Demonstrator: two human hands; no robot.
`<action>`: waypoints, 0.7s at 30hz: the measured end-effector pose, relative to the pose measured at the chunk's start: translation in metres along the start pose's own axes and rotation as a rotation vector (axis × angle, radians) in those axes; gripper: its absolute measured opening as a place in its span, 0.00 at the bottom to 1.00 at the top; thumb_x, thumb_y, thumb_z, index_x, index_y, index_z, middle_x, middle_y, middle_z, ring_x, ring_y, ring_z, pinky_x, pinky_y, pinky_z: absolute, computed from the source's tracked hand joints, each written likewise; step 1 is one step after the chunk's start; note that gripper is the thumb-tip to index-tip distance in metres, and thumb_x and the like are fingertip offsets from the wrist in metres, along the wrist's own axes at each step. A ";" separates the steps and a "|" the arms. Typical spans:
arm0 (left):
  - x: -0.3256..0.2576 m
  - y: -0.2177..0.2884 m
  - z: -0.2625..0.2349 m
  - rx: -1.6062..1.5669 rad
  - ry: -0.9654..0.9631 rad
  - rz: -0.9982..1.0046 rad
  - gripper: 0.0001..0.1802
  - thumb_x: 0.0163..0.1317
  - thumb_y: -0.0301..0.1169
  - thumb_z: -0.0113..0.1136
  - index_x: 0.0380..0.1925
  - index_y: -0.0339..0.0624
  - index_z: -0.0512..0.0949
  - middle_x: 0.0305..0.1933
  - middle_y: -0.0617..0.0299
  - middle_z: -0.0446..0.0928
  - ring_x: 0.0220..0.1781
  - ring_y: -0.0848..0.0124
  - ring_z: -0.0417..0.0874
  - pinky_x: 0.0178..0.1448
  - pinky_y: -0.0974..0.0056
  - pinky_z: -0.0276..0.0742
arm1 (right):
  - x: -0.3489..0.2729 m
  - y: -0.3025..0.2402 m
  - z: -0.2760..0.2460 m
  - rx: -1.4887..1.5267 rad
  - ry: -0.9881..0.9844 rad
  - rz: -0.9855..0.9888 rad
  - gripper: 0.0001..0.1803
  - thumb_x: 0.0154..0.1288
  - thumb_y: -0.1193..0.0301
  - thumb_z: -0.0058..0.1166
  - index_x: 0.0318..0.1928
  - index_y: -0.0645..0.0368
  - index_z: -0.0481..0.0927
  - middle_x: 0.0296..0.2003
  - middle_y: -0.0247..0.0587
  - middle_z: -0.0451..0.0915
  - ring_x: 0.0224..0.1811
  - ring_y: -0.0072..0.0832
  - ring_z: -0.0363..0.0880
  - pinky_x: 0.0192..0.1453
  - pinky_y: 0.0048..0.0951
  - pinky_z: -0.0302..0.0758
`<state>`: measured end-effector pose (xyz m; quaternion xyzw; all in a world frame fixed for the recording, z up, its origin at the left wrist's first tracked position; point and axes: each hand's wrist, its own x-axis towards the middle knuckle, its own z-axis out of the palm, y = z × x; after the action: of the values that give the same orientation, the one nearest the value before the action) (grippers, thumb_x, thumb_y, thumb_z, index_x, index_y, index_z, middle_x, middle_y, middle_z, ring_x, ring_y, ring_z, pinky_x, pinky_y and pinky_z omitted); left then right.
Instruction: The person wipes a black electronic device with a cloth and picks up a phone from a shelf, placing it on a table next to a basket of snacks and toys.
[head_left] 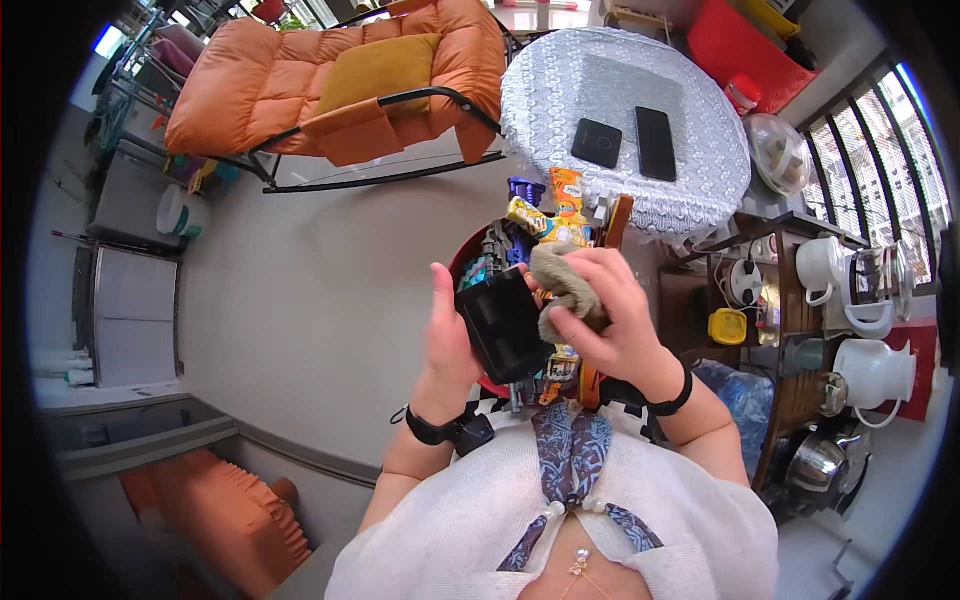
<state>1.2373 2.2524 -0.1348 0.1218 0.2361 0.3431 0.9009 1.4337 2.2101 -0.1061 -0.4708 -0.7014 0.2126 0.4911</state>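
Observation:
My left hand holds up a glossy black box-shaped object, thumb raised along its left side. What kind of object it is, I cannot tell. Bunched in my right hand is a grey-green cloth, held at the box's upper right edge. Beneath both hands stands a red tub, partly hidden by them. It is crowded with several toy-like pieces and packets, among them an orange packet, a purple plastic piece and grey parts.
Ahead is a round table with a white lace cover, bearing a black phone and a dark square device. An orange cushioned lounge chair stands far left. On my right, a brown shelf carries white pots and a steel kettle.

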 end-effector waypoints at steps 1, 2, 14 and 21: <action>0.002 -0.005 0.003 0.012 0.053 0.073 0.55 0.64 0.74 0.24 0.65 0.31 0.66 0.61 0.49 0.75 0.59 0.59 0.78 0.67 0.53 0.73 | 0.001 -0.004 0.005 -0.026 -0.010 0.015 0.22 0.56 0.73 0.63 0.52 0.66 0.77 0.48 0.49 0.76 0.51 0.46 0.74 0.57 0.41 0.71; 0.003 -0.009 -0.005 0.060 -0.012 0.108 0.51 0.67 0.71 0.24 0.67 0.34 0.65 0.63 0.51 0.74 0.63 0.61 0.76 0.69 0.57 0.69 | 0.000 0.000 0.011 -0.023 -0.050 0.041 0.20 0.57 0.72 0.63 0.49 0.65 0.77 0.47 0.49 0.76 0.50 0.46 0.73 0.55 0.41 0.71; 0.010 -0.034 0.007 0.631 0.187 0.713 0.49 0.70 0.68 0.25 0.69 0.35 0.63 0.59 0.56 0.73 0.63 0.66 0.72 0.70 0.62 0.62 | 0.001 0.007 0.045 -0.131 -0.088 -0.215 0.18 0.40 0.78 0.59 0.38 0.65 0.79 0.39 0.43 0.72 0.40 0.42 0.71 0.42 0.39 0.73; 0.001 -0.021 0.014 0.378 0.129 0.465 0.48 0.70 0.68 0.26 0.67 0.34 0.65 0.57 0.56 0.73 0.57 0.66 0.76 0.66 0.62 0.67 | -0.004 -0.002 0.039 -0.090 -0.246 -0.415 0.27 0.42 0.73 0.60 0.48 0.67 0.79 0.37 0.39 0.71 0.37 0.37 0.70 0.42 0.35 0.73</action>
<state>1.2574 2.2367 -0.1314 0.3159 0.3184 0.4972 0.7427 1.3983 2.2124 -0.1233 -0.3087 -0.8464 0.1317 0.4135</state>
